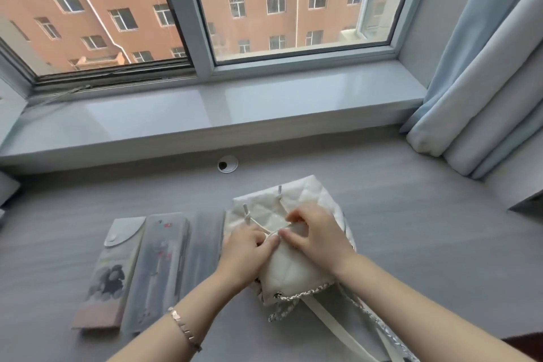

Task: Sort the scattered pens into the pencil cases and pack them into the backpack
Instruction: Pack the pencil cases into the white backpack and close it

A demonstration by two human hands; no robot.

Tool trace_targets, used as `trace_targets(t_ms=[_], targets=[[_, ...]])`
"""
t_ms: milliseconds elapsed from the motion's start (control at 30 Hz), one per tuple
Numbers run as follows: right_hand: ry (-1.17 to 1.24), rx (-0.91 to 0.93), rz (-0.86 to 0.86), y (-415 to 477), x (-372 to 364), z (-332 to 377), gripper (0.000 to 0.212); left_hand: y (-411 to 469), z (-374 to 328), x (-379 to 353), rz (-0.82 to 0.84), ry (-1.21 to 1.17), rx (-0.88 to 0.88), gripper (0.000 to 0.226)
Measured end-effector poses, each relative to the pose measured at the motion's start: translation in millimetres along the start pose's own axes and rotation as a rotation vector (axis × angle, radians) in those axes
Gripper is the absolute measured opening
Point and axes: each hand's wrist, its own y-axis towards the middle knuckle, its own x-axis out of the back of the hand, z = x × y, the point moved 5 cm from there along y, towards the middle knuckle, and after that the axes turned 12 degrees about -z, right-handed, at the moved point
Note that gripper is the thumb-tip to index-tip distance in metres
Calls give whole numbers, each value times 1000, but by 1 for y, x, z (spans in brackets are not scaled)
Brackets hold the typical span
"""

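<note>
On the grey surface (pixel 411 229) lies a white quilted backpack (pixel 296 270), three pencil cases (pixel 160 267) in a row just left. At its mouth the left hand (pixel 245 253) and right hand (pixel 316 236) meet, fingers curled, pinching the drawstring (pixel 266 228).

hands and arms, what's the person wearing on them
Both forearms are uncovered, and there are no gloves. Behind the left hand, a rose-gold link bracelet circles the wrist. The right hand and its wrist wear nothing; no rings show.
</note>
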Motion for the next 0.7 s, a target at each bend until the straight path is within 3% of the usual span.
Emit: trace_targets(t_ms=[133, 367, 533, 633, 700], targets=[[-102, 167, -238, -36, -1, -15, 27, -2, 13, -15, 77, 51, 103, 46], [-49, 124, -346, -48, -2, -17, 27, -1, 17, -16, 137, 55, 193, 43], [-111, 325, -272, -48, -7, -16, 34, -7, 16, -14, 143, 54, 192, 51], [-30, 385, -87, -37, -5, -19, 32, -11, 15, -14, 138, 68, 165, 50], [53, 325, 104, -28, -7, -23, 29, -12, 15, -13, 137, 77, 163, 50]])
